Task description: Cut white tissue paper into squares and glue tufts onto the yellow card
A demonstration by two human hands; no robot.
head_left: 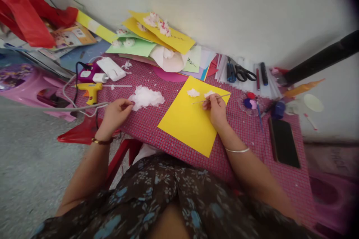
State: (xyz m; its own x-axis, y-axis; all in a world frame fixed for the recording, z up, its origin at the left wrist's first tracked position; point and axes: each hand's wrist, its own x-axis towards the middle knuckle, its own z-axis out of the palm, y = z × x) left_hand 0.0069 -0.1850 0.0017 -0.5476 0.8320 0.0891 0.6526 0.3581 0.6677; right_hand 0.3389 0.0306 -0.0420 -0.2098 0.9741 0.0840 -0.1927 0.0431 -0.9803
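Observation:
My right hand (217, 110) is closed around a thin stick (198, 101), held at a slant over a yellow sheet (187, 123). Two small white tufts of what looks like tissue paper sit on the sheet's upper part; the left tuft (193, 92) shows whole, while my fingers partly cover the right tuft (209, 93). My left hand (119, 112) has thumb and fingers pinched together at the left edge of a pile of thin white paper pieces (147, 98). Whether a piece is between those fingertips I cannot make out.
A yellow glue gun (91, 91) lies left, beside white plugs (111, 69) and cables. Decorated cards (168, 31) are stacked at the back. Black scissors (245, 73), markers and small paint pots (250, 102) stand right, with a phone (284, 142) near the table's right edge.

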